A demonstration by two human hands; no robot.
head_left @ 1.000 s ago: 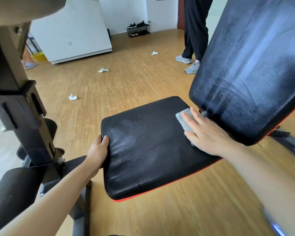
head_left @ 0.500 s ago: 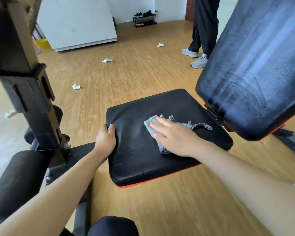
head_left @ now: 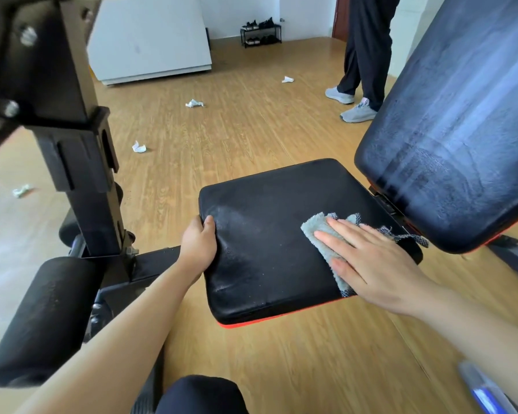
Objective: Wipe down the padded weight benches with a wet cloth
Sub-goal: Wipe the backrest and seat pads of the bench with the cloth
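Right hand (head_left: 371,264), fingers flat, presses a grey cloth (head_left: 316,231) on the near-right part of the black seat pad (head_left: 275,201). Left hand (head_left: 198,246) grips the pad's left edge. Bare padding stretches left from the cloth; the inclined backrest pad (head_left: 455,124) rises at right.

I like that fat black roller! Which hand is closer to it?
Left. The left hand grips the seat pad's edge on the roller's side; the right hand presses the cloth farther across the seat.
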